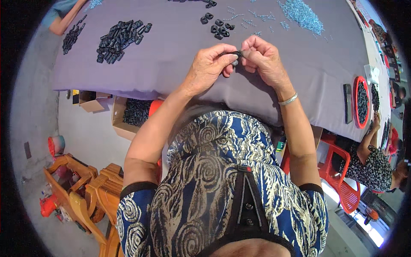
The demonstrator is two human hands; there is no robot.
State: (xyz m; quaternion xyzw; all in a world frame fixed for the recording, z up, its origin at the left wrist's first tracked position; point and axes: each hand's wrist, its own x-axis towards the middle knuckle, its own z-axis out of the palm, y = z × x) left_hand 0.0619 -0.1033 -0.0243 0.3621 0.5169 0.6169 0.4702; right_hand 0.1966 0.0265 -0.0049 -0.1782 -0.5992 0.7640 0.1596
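Note:
My left hand and my right hand meet above the grey-purple table cloth. Together their fingertips pinch one small black plastic part. A silver bangle circles my right wrist. Just beyond my hands lies a small group of black plastic parts. Past them, small silvery-blue metal springs are scattered, and a bigger heap of springs lies at the far right.
A large pile of black parts lies far left, a smaller one near another person's arm. A red tray of black parts and a dark phone sit right, by a seated person. A cardboard box of parts stands under the table.

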